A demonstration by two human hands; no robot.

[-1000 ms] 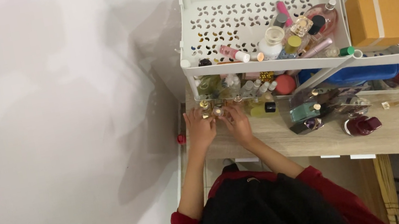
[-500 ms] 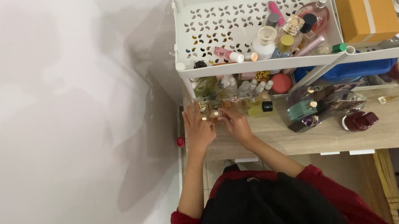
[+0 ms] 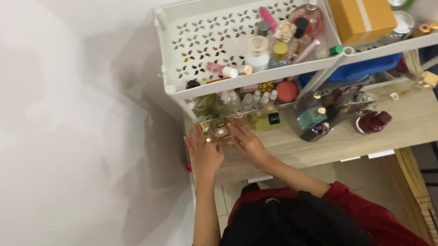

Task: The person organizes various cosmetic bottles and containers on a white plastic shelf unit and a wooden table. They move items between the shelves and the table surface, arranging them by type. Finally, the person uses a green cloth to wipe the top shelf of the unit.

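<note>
I look straight down at a wooden table. My left hand and my right hand rest at its left end, on either side of small amber glass bottles. The fingers of both hands touch these bottles; I cannot tell whether either hand grips one. More small bottles stand in a row just behind, under a white shelf rack. My red sleeves and dark hair fill the bottom of the view.
The rack's perforated top tray holds several cosmetics bottles and an orange gift box with a ribbon. A teal bottle and a dark red bottle stand on the table to the right. A white wall lies left.
The view has shifted so the rack sits lower and more to the right in the frame. Both hands stay on the small bottles at the table's left end.
</note>
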